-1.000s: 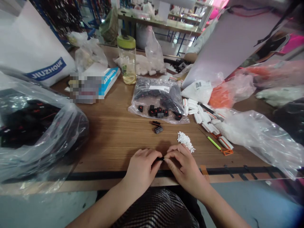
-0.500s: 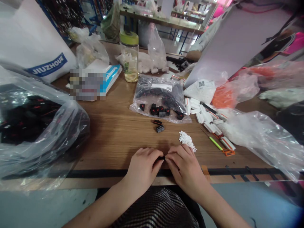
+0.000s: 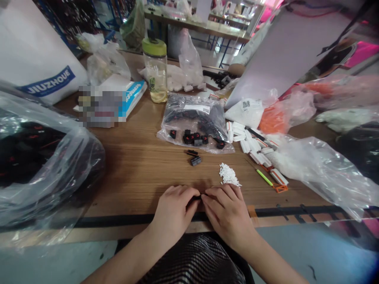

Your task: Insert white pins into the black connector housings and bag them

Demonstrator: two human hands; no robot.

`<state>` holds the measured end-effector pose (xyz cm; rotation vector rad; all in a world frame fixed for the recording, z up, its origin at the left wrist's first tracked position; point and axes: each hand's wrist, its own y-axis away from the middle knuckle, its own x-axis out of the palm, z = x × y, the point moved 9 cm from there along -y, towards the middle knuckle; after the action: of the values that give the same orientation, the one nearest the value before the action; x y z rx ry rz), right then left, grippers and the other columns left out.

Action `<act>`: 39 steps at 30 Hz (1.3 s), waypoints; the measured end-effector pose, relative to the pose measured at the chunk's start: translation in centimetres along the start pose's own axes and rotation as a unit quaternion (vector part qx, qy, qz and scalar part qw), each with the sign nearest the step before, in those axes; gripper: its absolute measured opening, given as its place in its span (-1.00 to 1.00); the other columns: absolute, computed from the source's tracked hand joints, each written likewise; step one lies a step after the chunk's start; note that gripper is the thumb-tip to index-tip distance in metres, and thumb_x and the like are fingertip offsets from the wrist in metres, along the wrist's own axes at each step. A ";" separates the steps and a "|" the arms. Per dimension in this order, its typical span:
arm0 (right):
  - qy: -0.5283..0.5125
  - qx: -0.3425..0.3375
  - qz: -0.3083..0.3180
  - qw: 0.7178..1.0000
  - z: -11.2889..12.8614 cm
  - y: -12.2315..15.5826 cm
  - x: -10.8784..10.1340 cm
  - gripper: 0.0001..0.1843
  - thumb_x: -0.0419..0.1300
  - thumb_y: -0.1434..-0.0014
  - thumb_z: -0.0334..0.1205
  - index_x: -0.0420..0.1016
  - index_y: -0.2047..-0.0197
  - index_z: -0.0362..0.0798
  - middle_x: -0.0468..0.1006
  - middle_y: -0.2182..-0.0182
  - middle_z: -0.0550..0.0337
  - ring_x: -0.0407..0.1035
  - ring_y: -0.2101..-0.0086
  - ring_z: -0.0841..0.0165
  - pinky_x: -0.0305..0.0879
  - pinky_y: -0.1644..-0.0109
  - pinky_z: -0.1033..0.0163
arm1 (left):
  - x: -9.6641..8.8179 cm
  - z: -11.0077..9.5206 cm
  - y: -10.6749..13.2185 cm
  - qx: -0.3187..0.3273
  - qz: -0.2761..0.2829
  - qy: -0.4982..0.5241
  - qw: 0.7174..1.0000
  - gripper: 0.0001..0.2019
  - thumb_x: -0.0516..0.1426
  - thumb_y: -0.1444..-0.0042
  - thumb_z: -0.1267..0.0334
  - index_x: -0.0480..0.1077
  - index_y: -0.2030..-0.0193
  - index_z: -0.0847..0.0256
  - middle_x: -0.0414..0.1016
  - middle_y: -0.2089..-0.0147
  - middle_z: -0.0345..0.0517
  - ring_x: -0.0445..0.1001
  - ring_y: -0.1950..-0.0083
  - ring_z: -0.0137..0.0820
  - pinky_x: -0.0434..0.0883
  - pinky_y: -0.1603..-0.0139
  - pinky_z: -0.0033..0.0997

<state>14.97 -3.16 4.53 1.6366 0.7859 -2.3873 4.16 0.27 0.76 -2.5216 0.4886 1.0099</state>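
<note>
Near the table's front edge my left hand [image 3: 177, 207] is closed, thumb and forefinger pinching a small black connector [image 3: 196, 197], mostly covered by the fingers. My right hand [image 3: 227, 209] is closed at the connector's right end, its fingertips pressed together; whatever they pinch is hidden. Just beyond my right hand lies a heap of tiny white pins [image 3: 228, 174]. Farther back, a dark grey connector housing [image 3: 196, 161] and a black strip-like part [image 3: 192, 152] lie side by side. Behind them, several black connectors with red marks sit in a clear plastic bag [image 3: 192, 114].
A large clear bag of black parts [image 3: 97, 157] stands at left. On the right are white orange-edged pieces [image 3: 251, 146], a green-handled pick [image 3: 264, 177], an orange frame [image 3: 280, 188] and a crumpled clear bag [image 3: 319, 165]. A green-lidded bottle [image 3: 154, 71] stands at the back.
The view has shifted slightly, so most things appear a little farther left. My right fingers have changed position slightly against the connector; my left hand keeps its pinch.
</note>
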 end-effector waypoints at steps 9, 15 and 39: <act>-0.012 0.200 0.024 0.979 -14.6 -0.8 -2.2 -0.75 0.13 -0.29 -0.19 0.65 0.29 0.04 0.65 0.31 0.14 0.49 0.23 0.22 0.32 0.04 0.07 | 0.3 0.6 0.2 -0.012 0.005 0.016 1.000 -0.89 0.22 -0.18 0.40 0.46 0.18 0.12 0.57 0.25 -0.19 0.49 0.26 -0.26 0.42 0.20 -0.17; -0.122 0.206 0.077 0.968 -17.5 -0.9 -1.1 -0.77 0.18 -0.23 -0.13 0.67 0.27 0.01 0.65 0.31 0.15 0.50 0.26 0.27 0.37 0.12 0.17 | 0.4 0.8 0.1 -0.020 0.007 0.019 1.000 -0.90 0.23 -0.19 0.38 0.46 0.18 0.11 0.57 0.26 -0.21 0.48 0.26 -0.26 0.41 0.20 -0.18; 0.051 0.244 0.092 0.964 -16.9 0.2 -2.3 -0.70 0.14 -0.20 -0.14 0.59 0.48 -0.02 0.61 0.45 0.17 0.43 0.41 0.30 0.18 0.31 0.22 | 0.3 0.6 0.1 -0.023 0.009 0.015 1.000 -0.90 0.23 -0.18 0.40 0.47 0.19 0.12 0.54 0.31 -0.19 0.47 0.28 -0.28 0.40 0.17 -0.21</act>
<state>29.97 4.61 1.94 1.9106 0.0369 -2.5062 3.98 0.46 0.10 -2.5798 0.5020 1.0024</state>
